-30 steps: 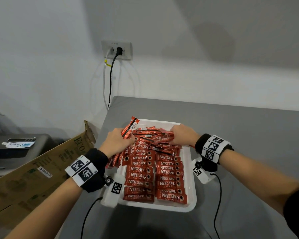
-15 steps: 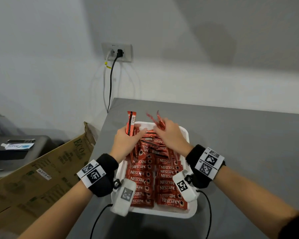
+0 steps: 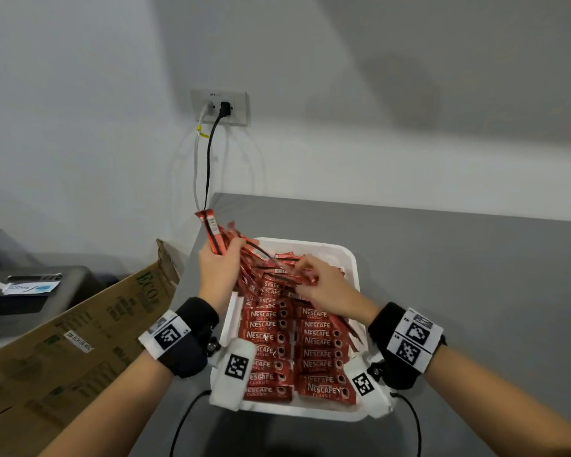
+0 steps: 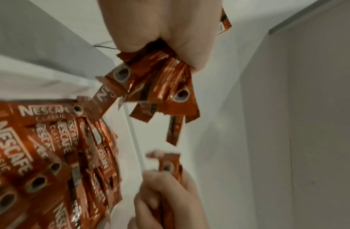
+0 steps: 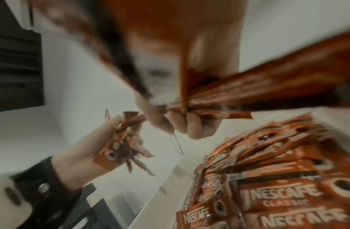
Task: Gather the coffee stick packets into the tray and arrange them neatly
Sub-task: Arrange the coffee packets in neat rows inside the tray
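Observation:
A white tray (image 3: 353, 268) on the grey table holds red Nescafe stick packets (image 3: 317, 354), two neat columns at the front and a loose pile (image 3: 274, 275) at the back. My left hand (image 3: 218, 268) grips a fanned bundle of packets (image 3: 213, 230) above the tray's far left corner; the bundle's lower ends (image 4: 156, 86) stick out under my fist. My right hand (image 3: 323, 288) hovers over the pile and pinches a few packets (image 3: 305, 280). In the right wrist view those packets (image 5: 258, 93) are blurred.
A brown cardboard box (image 3: 80, 341) stands left of the table (image 3: 475, 291), against its edge. Beyond it is a dark bin (image 3: 30, 291). A wall socket (image 3: 221, 107) with two cables hangs behind the table's far left corner. Bare grey tabletop stretches to the right.
My left hand has lifted its bundle further up and to the left, beyond the tray's corner. My right hand came down from its raised position onto the loose pile, still pinching packets.

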The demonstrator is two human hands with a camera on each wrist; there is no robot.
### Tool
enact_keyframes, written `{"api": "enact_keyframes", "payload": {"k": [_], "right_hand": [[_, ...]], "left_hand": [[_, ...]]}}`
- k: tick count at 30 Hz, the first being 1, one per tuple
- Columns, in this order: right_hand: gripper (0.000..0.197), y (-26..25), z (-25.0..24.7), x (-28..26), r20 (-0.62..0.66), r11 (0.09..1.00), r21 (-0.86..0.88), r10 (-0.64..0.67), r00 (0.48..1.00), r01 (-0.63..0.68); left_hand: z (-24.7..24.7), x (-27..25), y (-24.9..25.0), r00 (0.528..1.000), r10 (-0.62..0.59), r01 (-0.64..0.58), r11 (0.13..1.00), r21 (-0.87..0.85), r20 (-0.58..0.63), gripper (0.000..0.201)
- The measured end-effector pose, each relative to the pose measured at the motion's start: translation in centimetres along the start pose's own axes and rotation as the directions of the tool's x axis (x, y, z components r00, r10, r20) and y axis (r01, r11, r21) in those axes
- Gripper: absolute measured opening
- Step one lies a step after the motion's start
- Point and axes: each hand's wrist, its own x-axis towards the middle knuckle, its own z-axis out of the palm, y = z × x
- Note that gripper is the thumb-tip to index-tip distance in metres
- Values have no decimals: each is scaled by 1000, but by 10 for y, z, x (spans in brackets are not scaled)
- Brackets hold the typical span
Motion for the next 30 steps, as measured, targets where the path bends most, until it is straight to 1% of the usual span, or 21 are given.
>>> {"api": "enact_keyframes", "payload": {"k": [1, 2, 3, 5, 7, 8, 10, 11, 12, 13, 14, 16, 17, 19, 20, 21, 22, 25, 26, 28, 30], "right_hand": [[8, 4, -5, -2, -100, 997, 70, 38, 994, -31], [6, 7, -9, -3, -206, 990, 135, 70, 976, -42], [10, 9, -12, -3, -298, 982, 185, 90, 950, -35], [17, 8, -12, 1, -413, 979, 202, 77, 908, 9], [22, -2, -7, 3, -449, 983, 180, 38, 893, 49], [24, -9, -4, 3, -457, 980, 183, 19, 889, 73], [28, -23, 1, 5, -481, 975, 184, -21, 877, 124], [28, -30, 4, 8, -497, 974, 178, -35, 867, 141], [28, -34, 7, 11, -516, 972, 177, -43, 855, 155], [27, -37, 10, 14, -530, 967, 196, -36, 847, 163], [26, -39, 13, 18, -539, 958, 233, -15, 842, 166], [26, -42, 16, 22, -538, 933, 321, 38, 842, 163], [26, -44, 17, 21, -530, 920, 356, 54, 846, 164], [25, -47, 17, 19, -526, 901, 396, 62, 848, 179], [25, -48, 17, 19, -534, 893, 408, 65, 843, 189], [25, -49, 18, 18, -541, 885, 422, 72, 838, 196], [24, -50, 20, 17, -543, 874, 440, 75, 836, 207], [21, -55, 22, 13, -533, 853, 465, 55, 844, 238], [19, -56, 21, 11, -518, 851, 466, 41, 854, 242], [12, -55, 15, 6, -453, 838, 485, -4, 892, 249], [4, -48, 10, 0, -335, 815, 542, -17, 942, 207]], "left_hand": [[-4, 2, 3, 1000, 3, -3, 1000, 0, -19, 5], [-8, 5, 3, 1000, 5, -5, 1000, 5, -30, 8], [-11, 7, 2, 1000, -1, 2, 1000, 15, -29, 9], [-11, 6, 0, 999, -34, 33, 998, 44, 19, 11], [-7, -1, -2, 986, -103, 97, 994, 52, 131, 7], [-5, -4, -2, 970, -145, 138, 989, 51, 195, 6], [1, -12, -2, 934, -196, 185, 981, 64, 299, 20], [4, -16, -2, 923, -190, 173, 982, 79, 336, 25], [7, -19, 0, 915, -164, 134, 985, 104, 368, 30], [9, -22, 1, 903, -130, 80, 987, 137, 409, 34], [11, -26, 4, 881, -100, 25, 986, 166, 462, 35], [12, -30, 10, 815, -75, -54, 978, 203, 574, 31], [11, -29, 12, 779, -80, -78, 972, 223, 621, 30], [9, -26, 12, 714, -122, -104, 955, 276, 690, 36], [8, -25, 11, 695, -142, -122, 943, 310, 705, 39], [9, -25, 8, 692, -150, -145, 929, 339, 706, 39], [11, -26, 6, 701, -146, -160, 922, 353, 698, 36], [16, -30, 0, 750, -105, -161, 928, 335, 653, 24], [16, -29, -1, 760, -89, -163, 932, 322, 644, 22], [15, -28, -4, 776, -87, -148, 938, 315, 625, 17], [14, -26, -4, 803, -88, -111, 950, 292, 590, 16]]}}
